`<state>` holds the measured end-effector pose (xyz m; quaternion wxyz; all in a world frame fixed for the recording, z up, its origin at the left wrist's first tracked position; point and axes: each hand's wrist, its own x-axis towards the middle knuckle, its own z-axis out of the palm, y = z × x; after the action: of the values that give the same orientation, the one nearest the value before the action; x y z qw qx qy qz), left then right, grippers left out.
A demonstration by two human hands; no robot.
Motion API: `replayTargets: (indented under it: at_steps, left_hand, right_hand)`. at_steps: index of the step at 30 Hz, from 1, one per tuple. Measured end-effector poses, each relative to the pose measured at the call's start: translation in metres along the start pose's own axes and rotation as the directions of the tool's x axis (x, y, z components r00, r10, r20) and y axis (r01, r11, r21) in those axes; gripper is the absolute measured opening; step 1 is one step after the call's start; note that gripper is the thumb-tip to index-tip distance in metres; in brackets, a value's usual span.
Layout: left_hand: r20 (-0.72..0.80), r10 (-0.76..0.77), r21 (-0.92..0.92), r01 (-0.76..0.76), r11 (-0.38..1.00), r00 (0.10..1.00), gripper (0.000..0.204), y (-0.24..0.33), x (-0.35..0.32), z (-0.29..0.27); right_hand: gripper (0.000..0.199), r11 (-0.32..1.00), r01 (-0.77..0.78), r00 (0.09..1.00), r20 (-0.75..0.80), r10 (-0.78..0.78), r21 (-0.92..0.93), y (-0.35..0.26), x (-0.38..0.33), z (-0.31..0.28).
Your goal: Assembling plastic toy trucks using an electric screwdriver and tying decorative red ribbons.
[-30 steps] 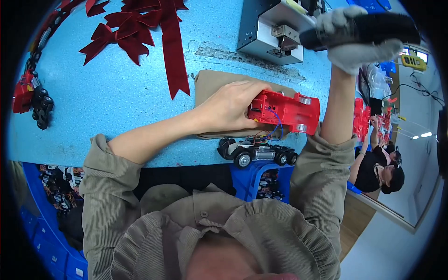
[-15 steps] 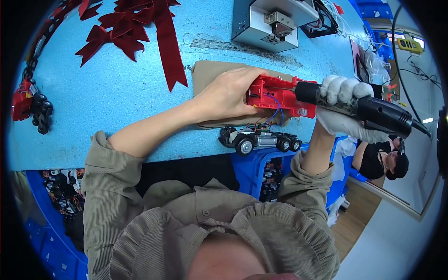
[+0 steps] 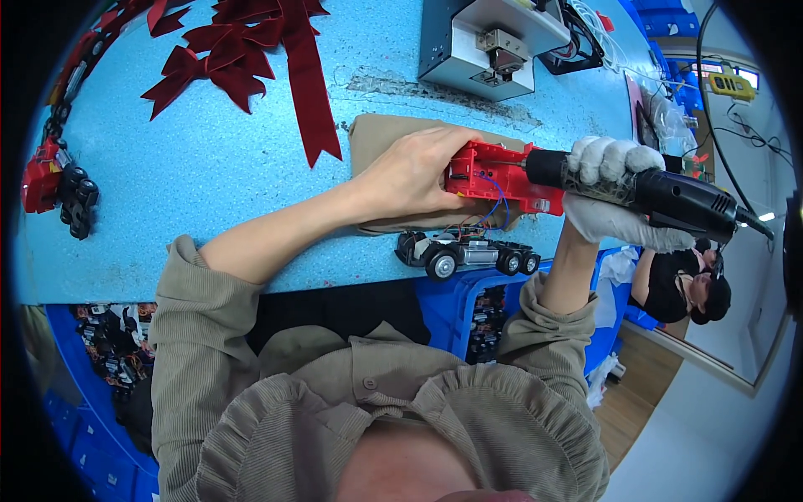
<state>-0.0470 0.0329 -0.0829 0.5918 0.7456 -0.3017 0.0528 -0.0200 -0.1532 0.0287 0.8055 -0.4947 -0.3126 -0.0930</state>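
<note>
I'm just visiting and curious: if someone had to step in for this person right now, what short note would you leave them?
Left hand: bare, pressing the red toy shell onto the tan pad.
Right hand: gloved, gripping the black electric screwdriver, its tip at the shell's right end.
Thin wires run from the shell to the black wheeled chassis at the table edge.
Done: shell positioned, driver applied.
Left: probably finish the screw; shell and chassis are still apart.

My left hand (image 3: 410,177) presses a red toy shell (image 3: 493,176) onto a tan pad (image 3: 376,138); my gloved right hand (image 3: 615,197) grips a black electric screwdriver (image 3: 661,191) against it; black wheeled chassis (image 3: 468,253) just beside.
</note>
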Motion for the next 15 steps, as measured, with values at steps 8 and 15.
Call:
replayTargets:
  at_steps: [8,15]
  left_hand:
    - [0.011,-0.037,-0.014,0.038,0.999,0.999,0.062,0.002,-0.004,-0.004]
    - [0.045,-0.013,0.001,0.013,1.0,0.999,0.061,0.009,0.008,0.003]
  right_hand:
    - [0.096,0.999,-0.026,0.995,0.099,0.029,-0.034,0.021,0.004,0.023]
    - [0.094,0.995,-0.005,0.999,0.039,0.009,-0.102,0.019,-0.003,0.018]
